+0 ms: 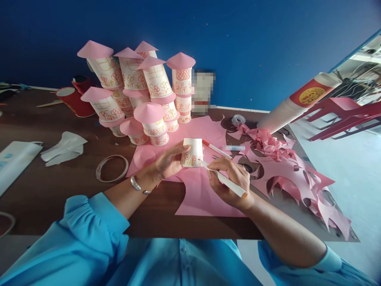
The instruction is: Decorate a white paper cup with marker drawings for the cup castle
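Observation:
My left hand (pixel 171 159) is closed around the side of a white paper cup (pixel 193 149), which is upside down. Red and yellowish flower drawings run along the cup's lower part. In my right hand (pixel 230 178) is a white marker pen (pixel 228 183) with an orange end, its tip at the cup's lower right side. Behind the cup, a second marker with a red end (pixel 217 149) lies on pink paper (pixel 205 194). Decorated paper cups (pixel 159 82) with pink cone roofs (pixel 149 113) stand stacked as towers beyond my left hand.
A long stack of cups (pixel 293 105) leans at the right, near pink paper scraps (pixel 285 171) and a glue stick (pixel 235 147). On the left lie a tape roll (pixel 112 168), crumpled clear plastic (pixel 65 147), a white packet (pixel 18 163) and red cups (pixel 74 101). A blue wall (pixel 238 47) stands behind.

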Motion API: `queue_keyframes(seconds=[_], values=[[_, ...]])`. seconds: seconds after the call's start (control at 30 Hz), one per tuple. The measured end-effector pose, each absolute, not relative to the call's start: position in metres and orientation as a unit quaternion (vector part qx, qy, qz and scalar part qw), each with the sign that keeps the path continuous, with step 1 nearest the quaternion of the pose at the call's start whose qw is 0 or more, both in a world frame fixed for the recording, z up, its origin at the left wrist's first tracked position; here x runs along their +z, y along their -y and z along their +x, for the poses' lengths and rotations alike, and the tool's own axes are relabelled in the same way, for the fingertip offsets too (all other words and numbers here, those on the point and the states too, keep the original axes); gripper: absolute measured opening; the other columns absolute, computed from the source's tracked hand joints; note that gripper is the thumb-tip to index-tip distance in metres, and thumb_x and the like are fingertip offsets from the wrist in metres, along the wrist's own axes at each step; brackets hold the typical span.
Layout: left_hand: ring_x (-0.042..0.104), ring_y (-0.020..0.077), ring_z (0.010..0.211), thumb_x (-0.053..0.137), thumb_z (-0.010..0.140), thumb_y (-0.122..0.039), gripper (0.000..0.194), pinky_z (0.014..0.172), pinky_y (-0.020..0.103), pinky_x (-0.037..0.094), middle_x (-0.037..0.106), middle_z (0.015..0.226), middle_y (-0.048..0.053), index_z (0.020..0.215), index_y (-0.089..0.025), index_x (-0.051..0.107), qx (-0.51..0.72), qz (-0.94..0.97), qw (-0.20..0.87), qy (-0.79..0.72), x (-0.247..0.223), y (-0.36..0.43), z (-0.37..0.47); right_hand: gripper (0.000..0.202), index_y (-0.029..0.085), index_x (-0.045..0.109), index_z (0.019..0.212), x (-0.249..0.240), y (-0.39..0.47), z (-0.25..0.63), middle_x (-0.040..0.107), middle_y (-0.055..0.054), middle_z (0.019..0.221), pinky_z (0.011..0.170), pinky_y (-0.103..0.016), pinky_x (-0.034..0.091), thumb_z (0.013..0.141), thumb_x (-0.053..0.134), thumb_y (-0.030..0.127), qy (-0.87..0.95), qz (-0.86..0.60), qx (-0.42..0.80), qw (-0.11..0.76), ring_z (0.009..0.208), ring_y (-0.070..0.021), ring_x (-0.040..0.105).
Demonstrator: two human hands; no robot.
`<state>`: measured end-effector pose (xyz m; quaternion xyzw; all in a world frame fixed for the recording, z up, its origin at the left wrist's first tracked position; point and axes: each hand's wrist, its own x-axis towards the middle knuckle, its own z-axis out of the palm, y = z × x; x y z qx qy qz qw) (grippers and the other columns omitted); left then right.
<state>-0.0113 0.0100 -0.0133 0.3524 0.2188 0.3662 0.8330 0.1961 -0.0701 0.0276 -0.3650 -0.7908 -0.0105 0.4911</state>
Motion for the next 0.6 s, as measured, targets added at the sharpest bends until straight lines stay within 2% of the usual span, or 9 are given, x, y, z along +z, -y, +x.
queue_keyframes(seconds=[0.3,0.47,0.6], values=[[0.076,0.0276,0.103,0.083,0.091,-0.041,0.043,0.088,0.038,0.061,0.082,0.118,0.013,0.125,-0.016,0.079,0.364,0.355,0.836,-0.204,-0.0128,-0.0100,-0.0123,0.018,0.028,0.063,0.107,0.0289,0.0692,0.1976,0.078,0.003,0.082,0.059,-0.025,0.060,0.100,0.064,0.011,0.794,-0.370,0.000,0.482,0.067,-0.0143,0.077],[0.075,0.0277,0.103,0.085,0.089,-0.045,0.046,0.084,0.036,0.060,0.082,0.116,0.013,0.124,-0.016,0.080,0.364,0.369,0.833,-0.193,-0.0100,-0.0094,-0.0098,0.018,0.027,0.063,0.106,0.0281,0.0690,0.1973,0.078,0.002,0.084,0.061,-0.025,0.061,0.100,0.064,0.010,0.794,-0.366,0.000,0.486,0.069,-0.0146,0.078],[0.075,0.0312,0.110,0.086,0.089,-0.047,0.048,0.088,0.039,0.062,0.082,0.116,0.014,0.126,-0.017,0.079,0.363,0.368,0.832,-0.200,-0.0114,-0.0092,-0.0083,0.018,0.027,0.062,0.107,0.0275,0.0684,0.1973,0.079,0.002,0.085,0.062,-0.024,0.062,0.100,0.064,0.010,0.794,-0.366,-0.006,0.486,0.070,-0.0142,0.078]])
